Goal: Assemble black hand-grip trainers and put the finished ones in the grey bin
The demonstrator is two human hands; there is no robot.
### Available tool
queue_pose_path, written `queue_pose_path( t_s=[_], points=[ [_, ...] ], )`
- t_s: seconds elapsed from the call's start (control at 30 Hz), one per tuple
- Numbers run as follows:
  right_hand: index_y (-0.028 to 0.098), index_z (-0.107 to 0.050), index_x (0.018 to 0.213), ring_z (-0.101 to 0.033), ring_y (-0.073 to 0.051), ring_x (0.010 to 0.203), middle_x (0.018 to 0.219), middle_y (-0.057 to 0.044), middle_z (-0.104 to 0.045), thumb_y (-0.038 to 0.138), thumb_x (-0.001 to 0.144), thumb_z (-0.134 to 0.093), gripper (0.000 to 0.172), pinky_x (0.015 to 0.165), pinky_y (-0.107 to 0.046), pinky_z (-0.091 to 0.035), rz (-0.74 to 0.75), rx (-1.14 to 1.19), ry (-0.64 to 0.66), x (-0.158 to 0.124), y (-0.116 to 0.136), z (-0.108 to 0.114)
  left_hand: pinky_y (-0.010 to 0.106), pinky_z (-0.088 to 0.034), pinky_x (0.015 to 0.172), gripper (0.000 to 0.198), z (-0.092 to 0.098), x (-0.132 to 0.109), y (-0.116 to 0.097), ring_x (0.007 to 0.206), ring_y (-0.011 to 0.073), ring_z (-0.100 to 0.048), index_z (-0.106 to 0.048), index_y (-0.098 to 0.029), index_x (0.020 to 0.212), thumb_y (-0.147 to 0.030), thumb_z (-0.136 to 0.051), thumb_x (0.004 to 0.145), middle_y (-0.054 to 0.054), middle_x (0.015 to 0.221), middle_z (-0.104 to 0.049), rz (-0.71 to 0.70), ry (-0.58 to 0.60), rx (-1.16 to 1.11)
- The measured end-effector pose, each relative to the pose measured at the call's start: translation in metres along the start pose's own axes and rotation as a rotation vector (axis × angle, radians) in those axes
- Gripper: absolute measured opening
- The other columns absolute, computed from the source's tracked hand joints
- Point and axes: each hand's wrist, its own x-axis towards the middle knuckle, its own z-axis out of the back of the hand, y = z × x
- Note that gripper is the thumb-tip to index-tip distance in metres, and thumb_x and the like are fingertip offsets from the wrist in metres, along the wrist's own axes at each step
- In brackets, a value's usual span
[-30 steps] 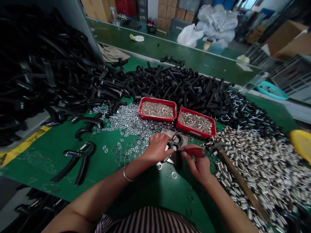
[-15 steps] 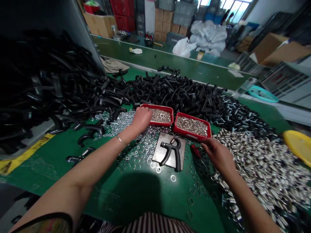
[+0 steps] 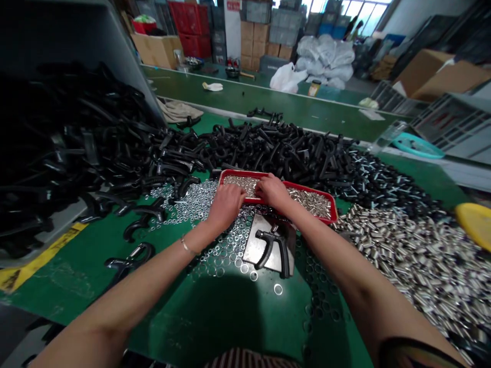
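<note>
My left hand is at the front edge of the left red tray, its fingers curled and pressed together. My right hand reaches over the same tray's right end, fingers bent down in a pinch close to the left fingertips. Whatever either hand holds is too small or hidden to name. Tiny metal parts fill this tray. Below the hands, a black hand grip exerciser lies on a square metal plate. A second red tray, holding small metal pins, is partly behind my right arm.
Loose washers surround the plate. Black handles heap up behind the trays and fill the grey bin at left. Silver metal sleeves are piled at right, near a yellow lid. Another grip exerciser lies at left.
My right hand has moved left from beside the right tray to the left tray. My left hand has shifted slightly down. The red-handled screwdriver is no longer visible.
</note>
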Motion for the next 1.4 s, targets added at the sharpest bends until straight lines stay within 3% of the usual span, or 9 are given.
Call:
queue_pose_path(
  t_s=[0.2, 0.33, 0.53, 0.7, 0.8, 0.9, 1.07, 1.23, 1.4],
  points=[
    [0.012, -0.072, 0.096, -0.055, -0.03, 0.105, 0.103, -0.017, -0.071, 0.019, 0.091, -0.058, 0.017, 0.09, -0.04, -0.039, -0.086, 0.044, -0.028, -0.007, 0.0, -0.006, 0.04, -0.037, 0.09, 0.025, -0.021, -0.046, -0.071, 0.1, 0.0236, -0.053, -0.062, -0.017, 0.098, -0.032, -0.042, 0.102, 0.008, 0.1, -0.064, -0.222, 0.183, -0.194],
    [0.01, -0.069, 0.099, -0.057, -0.029, 0.104, 0.103, -0.019, -0.071, 0.015, 0.094, -0.05, 0.021, 0.09, -0.04, -0.039, -0.132, 0.104, -0.076, -0.01, 0.002, -0.006, 0.042, -0.037, 0.087, 0.027, -0.036, -0.049, -0.08, 0.098, 0.0254, -0.053, -0.062, -0.015, 0.097, -0.028, -0.039, 0.103, 0.01, 0.098, -0.063, -0.262, 0.152, -0.069],
    [0.012, -0.066, 0.098, -0.062, -0.021, 0.098, 0.104, -0.012, -0.071, 0.015, 0.094, -0.051, 0.016, 0.089, -0.034, -0.043, -0.157, 0.293, -0.182, -0.02, 0.0, 0.005, 0.043, -0.038, 0.085, 0.03, -0.034, -0.052, -0.082, 0.092, 0.0261, -0.054, -0.064, -0.013, 0.098, -0.02, -0.035, 0.102, 0.011, 0.094, -0.063, -0.401, 0.131, 0.068],
    [0.018, -0.064, 0.089, -0.062, -0.016, 0.072, 0.081, -0.002, -0.068, 0.04, 0.088, -0.062, 0.022, 0.072, -0.031, -0.051, -0.344, 1.069, -0.331, -0.083, 0.006, 0.022, 0.046, -0.038, 0.097, 0.029, -0.031, -0.055, -0.078, 0.106, 0.0273, -0.053, -0.062, -0.013, 0.115, -0.018, -0.038, 0.101, 0.014, 0.111, -0.064, -0.488, 0.163, -0.008],
    [0.019, -0.063, 0.091, -0.063, -0.015, 0.07, 0.084, -0.002, -0.068, 0.045, 0.084, -0.067, 0.027, 0.07, -0.033, -0.055, -0.507, 1.381, -0.319, -0.138, 0.012, 0.017, 0.042, -0.04, 0.097, 0.028, -0.03, -0.058, -0.074, 0.107, 0.0242, -0.055, -0.062, -0.016, 0.116, -0.021, -0.039, 0.102, 0.01, 0.113, -0.065, -0.372, 0.193, -0.181],
    [0.02, -0.062, 0.092, -0.065, -0.015, 0.071, 0.084, -0.002, -0.068, 0.042, 0.081, -0.072, 0.028, 0.073, -0.034, -0.057, -0.611, 1.489, -0.338, -0.184, 0.015, 0.004, 0.039, -0.043, 0.096, 0.024, -0.023, -0.053, -0.065, 0.107, 0.0211, -0.056, -0.062, -0.019, 0.113, -0.026, -0.042, 0.102, 0.007, 0.112, -0.065, -0.243, 0.193, -0.355],
    [0.02, -0.061, 0.095, -0.065, -0.016, 0.068, 0.078, 0.0, -0.067, 0.041, 0.08, -0.075, 0.029, 0.073, -0.035, -0.056, -0.647, 1.475, -0.296, -0.214, 0.021, -0.009, 0.042, -0.041, 0.097, 0.024, -0.004, -0.002, -0.023, 0.109, 0.0242, -0.056, -0.065, -0.018, 0.11, -0.022, -0.044, 0.099, 0.01, 0.111, -0.065, -0.067, -0.011, -0.168],
    [0.018, -0.062, 0.083, -0.062, -0.017, 0.062, 0.068, 0.0, -0.063, 0.046, 0.082, -0.07, 0.029, 0.065, -0.033, -0.053, -0.612, 1.341, -0.182, -0.204, 0.029, -0.01, 0.048, -0.04, 0.097, 0.024, -0.005, 0.049, 0.02, 0.101, 0.0314, -0.061, -0.072, -0.009, 0.091, -0.012, -0.048, 0.091, 0.019, 0.098, -0.069, 0.107, 0.149, 0.151],
    [0.021, -0.066, 0.086, -0.063, -0.022, 0.076, 0.082, -0.005, -0.067, 0.046, 0.091, -0.06, 0.026, 0.074, -0.037, -0.052, -0.452, 0.759, -0.319, -0.193, 0.035, -0.017, 0.043, -0.042, 0.094, 0.031, -0.016, 0.048, 0.022, 0.103, 0.0312, -0.062, -0.069, -0.002, 0.102, -0.01, -0.04, 0.093, 0.023, 0.105, -0.069, 0.151, 0.149, 0.197]
  ],
)
